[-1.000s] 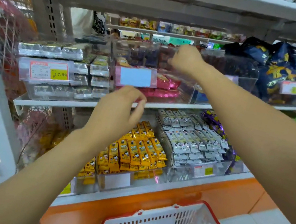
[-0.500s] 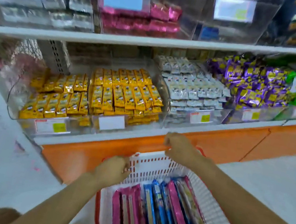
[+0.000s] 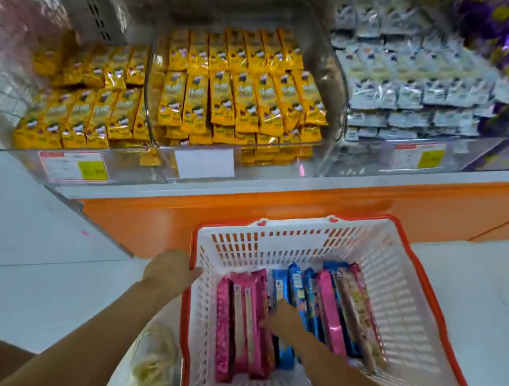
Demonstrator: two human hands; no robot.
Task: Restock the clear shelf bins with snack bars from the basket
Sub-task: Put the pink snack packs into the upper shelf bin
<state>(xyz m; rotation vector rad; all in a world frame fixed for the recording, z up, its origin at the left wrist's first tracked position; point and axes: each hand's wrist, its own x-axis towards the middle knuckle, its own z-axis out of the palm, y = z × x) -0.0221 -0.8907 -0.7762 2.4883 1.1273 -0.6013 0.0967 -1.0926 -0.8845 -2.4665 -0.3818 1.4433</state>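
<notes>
Pink and blue foil-wrapped snack bars point(image 3: 240, 319) stand on edge inside the white slatted plastic basket with a red rim point(image 3: 405, 281), their long axes running from its near wall to its far wall. The right hand point(image 3: 280, 317), the nearer one, is in among them, and I cannot tell its grasp. The left hand point(image 3: 169, 271) rests at the basket's left rim, its grip unclear.
</notes>
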